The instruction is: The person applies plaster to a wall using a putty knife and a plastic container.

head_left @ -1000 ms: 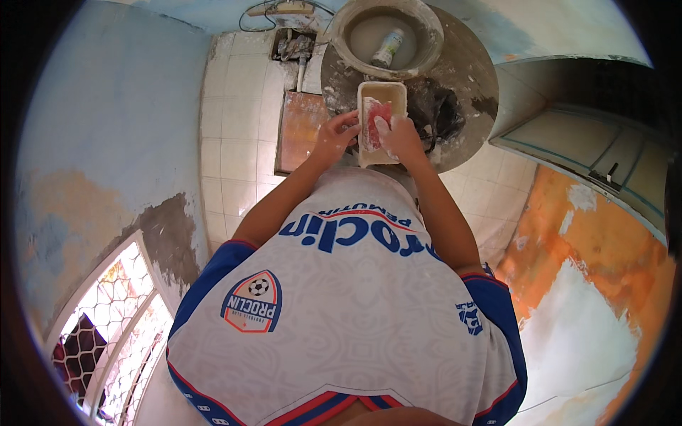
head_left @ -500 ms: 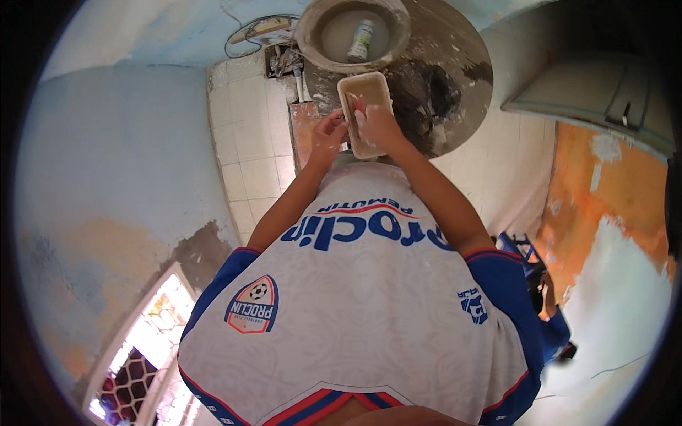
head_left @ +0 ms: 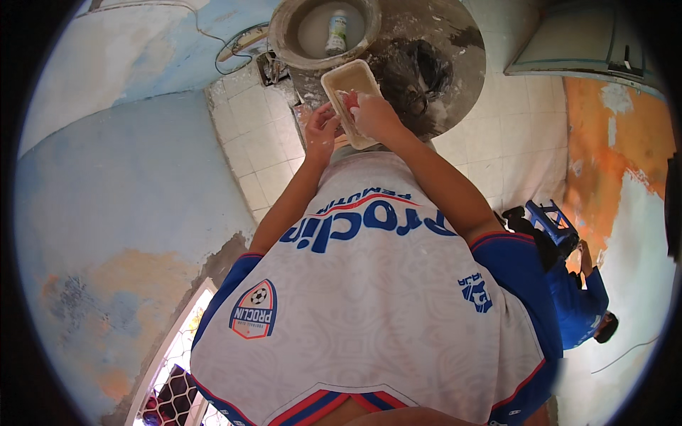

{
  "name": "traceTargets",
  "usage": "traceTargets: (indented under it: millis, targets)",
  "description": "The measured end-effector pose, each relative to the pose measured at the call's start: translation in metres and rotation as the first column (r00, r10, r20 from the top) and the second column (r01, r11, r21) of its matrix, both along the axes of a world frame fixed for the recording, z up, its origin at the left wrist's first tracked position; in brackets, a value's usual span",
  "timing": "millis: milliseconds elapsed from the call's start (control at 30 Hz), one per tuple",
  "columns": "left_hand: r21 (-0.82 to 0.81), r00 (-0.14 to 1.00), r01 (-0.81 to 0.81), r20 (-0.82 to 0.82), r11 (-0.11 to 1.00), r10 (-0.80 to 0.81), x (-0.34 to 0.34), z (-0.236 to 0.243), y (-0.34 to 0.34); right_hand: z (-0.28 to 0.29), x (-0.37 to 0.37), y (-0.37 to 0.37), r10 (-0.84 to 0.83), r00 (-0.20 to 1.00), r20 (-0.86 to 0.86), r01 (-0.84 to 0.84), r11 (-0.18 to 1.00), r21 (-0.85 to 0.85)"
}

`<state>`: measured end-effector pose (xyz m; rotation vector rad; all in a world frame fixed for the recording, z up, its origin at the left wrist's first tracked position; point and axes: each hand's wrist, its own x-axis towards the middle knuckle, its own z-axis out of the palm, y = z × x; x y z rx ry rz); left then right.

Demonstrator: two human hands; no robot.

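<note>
tray (head_left: 353, 89) between hands | left hand (head_left: 321, 132) gripping its edge | right hand (head_left: 375, 117) pressing pink sponge (head_left: 349, 101) inside

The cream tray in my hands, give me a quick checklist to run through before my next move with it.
1. Left hand holds the tray's near edge: ok.
2. Right hand rests on the cream tray, over a pink thing: ok.
3. Tray level: cannot tell, the fisheye view bends it.
4. What the pink thing is: cannot tell, mostly hidden.
5. Small bottle in the round basin sits apart from the tray: ok.
6. Dark heap right of the tray lies close to it: not ok.
</note>
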<state>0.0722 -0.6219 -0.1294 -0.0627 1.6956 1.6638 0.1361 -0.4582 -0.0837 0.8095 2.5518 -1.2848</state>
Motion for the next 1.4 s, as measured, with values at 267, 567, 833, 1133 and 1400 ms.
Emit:
traceTargets:
  millis: [267,567,833,1133,1400]
  targets:
    - [-0.054,0.999,0.048,-0.005,0.997,-0.049,0.000,-0.001,-0.003,-0.011,-0.007,-0.005,0.005,0.999,0.045,-0.007,0.999,0.040]
    - [-0.029,0.993,0.114,0.017,0.993,-0.114,-0.004,-0.001,-0.007,-0.045,-0.009,-0.011,-0.007,1.000,-0.022,0.007,1.000,0.018]
    - [0.039,0.994,0.108,0.032,0.993,-0.109,-0.002,-0.003,-0.008,-0.041,-0.005,-0.024,-0.041,0.999,0.009,0.040,0.998,0.038]
    - [0.067,0.994,0.111,-0.003,0.992,-0.111,-0.003,-0.021,-0.013,-0.035,-0.014,-0.024,-0.079,0.995,0.066,0.078,0.997,0.018]
    - [-0.009,0.990,0.135,-0.039,0.991,-0.135,0.000,-0.008,-0.006,-0.035,-0.004,-0.020,-0.132,0.990,-0.056,0.135,0.989,0.057]
